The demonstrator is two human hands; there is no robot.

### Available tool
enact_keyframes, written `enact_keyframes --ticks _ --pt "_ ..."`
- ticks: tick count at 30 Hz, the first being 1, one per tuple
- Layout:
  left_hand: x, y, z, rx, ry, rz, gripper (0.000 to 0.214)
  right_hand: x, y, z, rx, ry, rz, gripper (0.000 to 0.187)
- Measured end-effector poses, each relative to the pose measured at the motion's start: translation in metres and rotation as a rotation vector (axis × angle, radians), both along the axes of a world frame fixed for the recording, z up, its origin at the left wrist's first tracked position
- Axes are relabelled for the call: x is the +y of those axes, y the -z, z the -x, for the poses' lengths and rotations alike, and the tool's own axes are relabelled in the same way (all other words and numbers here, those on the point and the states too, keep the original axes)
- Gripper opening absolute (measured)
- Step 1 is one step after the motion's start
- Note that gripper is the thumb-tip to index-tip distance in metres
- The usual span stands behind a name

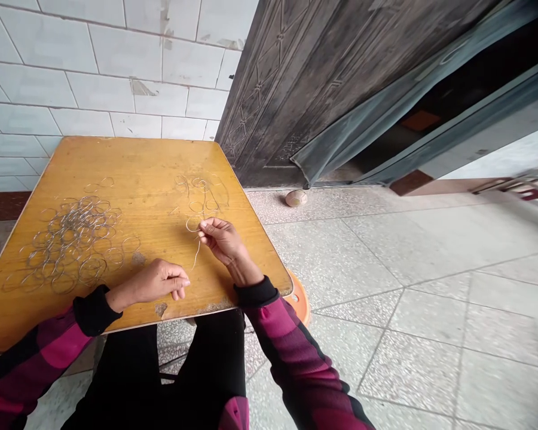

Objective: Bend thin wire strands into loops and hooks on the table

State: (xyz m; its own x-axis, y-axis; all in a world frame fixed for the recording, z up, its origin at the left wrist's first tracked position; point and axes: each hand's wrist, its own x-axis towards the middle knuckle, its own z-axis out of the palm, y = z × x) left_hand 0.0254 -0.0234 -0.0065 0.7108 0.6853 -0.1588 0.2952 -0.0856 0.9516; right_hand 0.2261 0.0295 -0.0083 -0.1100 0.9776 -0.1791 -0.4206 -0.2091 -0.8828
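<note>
A yellow wooden table (134, 161) carries a big heap of thin wire rings (72, 242) on its left half. A smaller group of bent wire pieces (201, 194) lies at the right. My right hand (222, 239) is closed in a pinch on a wire loop (192, 224), whose tail hangs down toward me. My left hand (155, 282) rests on the table near the front edge, fingers curled together; I cannot make out anything in it. Both sleeves are pink and black.
A white tiled wall (94, 65) stands behind the table. A dark metal door (323, 83) is ajar at the right. A round stone (296, 197) lies at its foot. An orange stool (299, 298) shows under the table's right corner. Speckled floor tiles (407, 286) spread right.
</note>
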Motion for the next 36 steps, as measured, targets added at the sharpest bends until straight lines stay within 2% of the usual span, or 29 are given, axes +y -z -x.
enact_keyframes --ticks 3,6,9,13,16,19,24,28,31,34,36 --pt "-0.001 -0.001 0.001 0.043 0.095 0.041 0.025 0.006 -0.001 -0.018 -0.068 0.024 0.0 0.031" --pt "0.001 0.001 0.004 0.056 0.059 0.02 0.023 0.012 -0.002 -0.043 -0.227 0.016 -0.021 0.031" --pt "0.004 0.002 0.007 0.035 0.011 -0.004 0.019 0.019 -0.003 -0.071 -0.451 0.018 -0.024 0.028" --pt "0.007 0.001 0.008 0.075 0.018 -0.013 0.019 0.03 -0.004 -0.097 -0.849 0.055 0.001 0.024" --pt "0.009 0.0 0.009 0.12 0.02 -0.049 0.023 0.04 -0.006 -0.104 -1.075 0.052 0.029 0.026" --pt "0.01 0.001 0.01 0.129 0.008 -0.077 0.024 0.052 -0.009 -0.106 -1.202 0.027 0.075 0.028" --pt "0.012 0.002 0.011 0.133 0.009 -0.088 0.025 0.066 -0.012 -0.11 -1.274 0.036 0.132 0.027" --pt "0.012 0.001 0.011 0.125 0.005 -0.097 0.025 0.062 -0.011 -0.116 -1.356 0.08 0.097 0.023" --pt "0.012 0.002 0.012 0.112 -0.006 -0.125 0.025 0.047 -0.004 -0.12 -1.446 0.177 -0.054 0.018" --pt "0.012 0.004 0.015 0.081 -0.023 -0.162 0.025 0.02 0.008 -0.12 -1.457 0.271 -0.43 0.024" --pt "0.014 0.001 0.019 0.048 -0.06 -0.188 0.025 0.0 0.016 -0.116 -1.415 0.266 -0.6 0.028"
